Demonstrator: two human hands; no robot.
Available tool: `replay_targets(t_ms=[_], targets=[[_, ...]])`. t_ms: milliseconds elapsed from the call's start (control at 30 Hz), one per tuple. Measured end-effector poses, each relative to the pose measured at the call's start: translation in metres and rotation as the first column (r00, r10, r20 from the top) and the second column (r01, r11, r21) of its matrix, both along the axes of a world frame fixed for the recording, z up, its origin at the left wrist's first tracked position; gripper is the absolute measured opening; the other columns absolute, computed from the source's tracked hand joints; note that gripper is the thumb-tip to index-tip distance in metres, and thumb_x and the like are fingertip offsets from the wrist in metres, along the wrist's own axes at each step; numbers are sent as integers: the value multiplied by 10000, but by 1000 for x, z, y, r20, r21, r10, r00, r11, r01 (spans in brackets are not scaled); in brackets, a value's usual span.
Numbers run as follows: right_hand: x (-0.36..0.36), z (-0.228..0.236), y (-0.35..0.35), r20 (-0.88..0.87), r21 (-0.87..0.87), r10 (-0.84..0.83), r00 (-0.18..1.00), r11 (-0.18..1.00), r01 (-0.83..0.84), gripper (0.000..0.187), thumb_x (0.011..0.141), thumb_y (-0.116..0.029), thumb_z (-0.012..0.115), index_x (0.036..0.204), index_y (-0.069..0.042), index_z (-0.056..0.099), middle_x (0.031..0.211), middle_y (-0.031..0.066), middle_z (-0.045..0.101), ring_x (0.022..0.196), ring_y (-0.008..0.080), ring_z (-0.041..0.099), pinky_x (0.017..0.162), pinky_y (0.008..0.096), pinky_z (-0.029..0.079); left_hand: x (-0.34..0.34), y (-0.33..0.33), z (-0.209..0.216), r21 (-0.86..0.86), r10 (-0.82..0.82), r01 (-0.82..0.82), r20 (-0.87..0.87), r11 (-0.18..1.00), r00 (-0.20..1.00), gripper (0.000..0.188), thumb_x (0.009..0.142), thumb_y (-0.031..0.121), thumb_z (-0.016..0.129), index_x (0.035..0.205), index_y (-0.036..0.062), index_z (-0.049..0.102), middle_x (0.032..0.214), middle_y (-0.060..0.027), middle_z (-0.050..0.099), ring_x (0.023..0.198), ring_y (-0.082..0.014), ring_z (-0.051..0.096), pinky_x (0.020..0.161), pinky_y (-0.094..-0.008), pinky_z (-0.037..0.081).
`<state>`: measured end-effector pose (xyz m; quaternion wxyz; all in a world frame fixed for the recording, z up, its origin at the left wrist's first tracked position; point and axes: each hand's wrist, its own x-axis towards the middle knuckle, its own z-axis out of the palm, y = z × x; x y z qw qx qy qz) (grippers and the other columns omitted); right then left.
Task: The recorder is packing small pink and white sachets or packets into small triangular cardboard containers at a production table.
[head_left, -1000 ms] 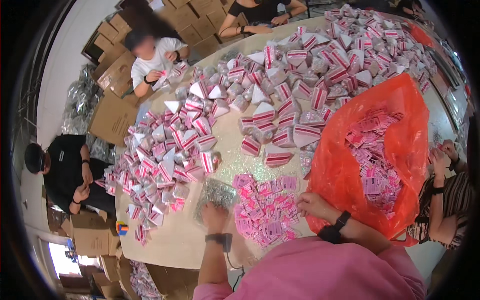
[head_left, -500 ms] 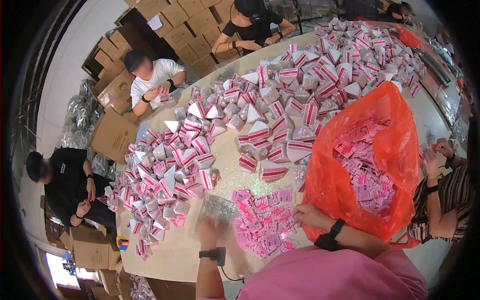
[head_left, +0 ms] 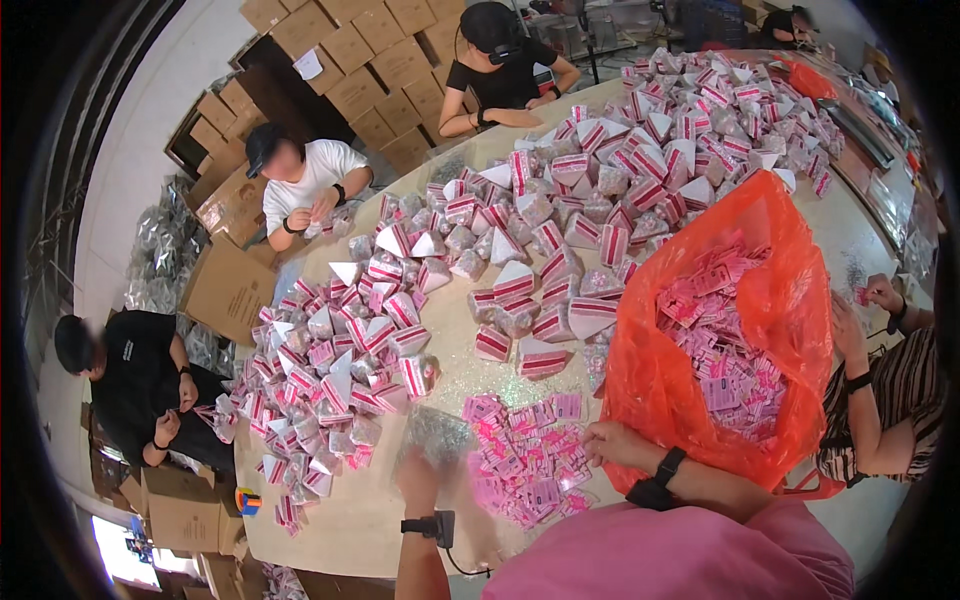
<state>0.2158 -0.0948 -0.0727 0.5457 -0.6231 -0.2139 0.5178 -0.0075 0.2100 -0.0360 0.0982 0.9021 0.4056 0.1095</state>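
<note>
Now the left hand (head_left: pixel 418 482) sits nearer the lower-left edge of the clear bag (head_left: pixel 440 430) than 1 second ago, when it lay farther up on it. The right hand (head_left: pixel 610 445) keeps its place by the cards (head_left: pixel 525 460). I take this as a small shift at the bag alone, with handling of the cards unchanged.

The left fingers are blurred and merge with the film, so I cannot tell if they grip it or merely rest there. The right fingers are loosely curled, thumb near the index; whether they pinch a card or just meet the pile's edge, I cannot tell.

The clear bag lies flat on the table (head_left: pixel 350 530), at the lower centre of the frame. The cards spread just right of it, between the 2 hands. Right of the cards, the red bag (head_left: pixel 632 385) gapes open with more pink cards inside.

Farther out, wedges (head_left: pixel 340 385) heap up at centre left and run on to the upper right. People sit or stand around: 1 at left, 1 at upper left, 1 at top, 1 at far right.
</note>
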Motion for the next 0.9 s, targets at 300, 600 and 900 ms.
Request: replay_targets(t_ms=[300,600,900], targets=[[3,4,-1,6,-21,38,999,999,-38,136,898,-84,509,972,18,561,792,51,607,670,125,616,594,254,503,-3,2,-1,-1,-29,29,12,1000,1000,186,805,40,505,953,48,616,897,-192,642,806,-383,620,693,-459,485],[0,1,1,23,0,20,1000,1000,-20,124,864,-108,519,911,-3,566,763,57,601,660,125,608,580,259,483,0,-1,-2,-9,43,-44,-58,999,997,169,849,140,505,915,74,645,858,-196,649,811,-382,624,700,-462,486],[-2,11,-1,-10,-4,5,1000,1000,-5,140,876,-116,514,922,6,564,761,56,592,668,124,603,588,262,481,-1,0,-6,-37,42,-44,-64,998,997,139,827,189,568,900,88,630,820,-173,651,771,-362,629,665,-453,483]])
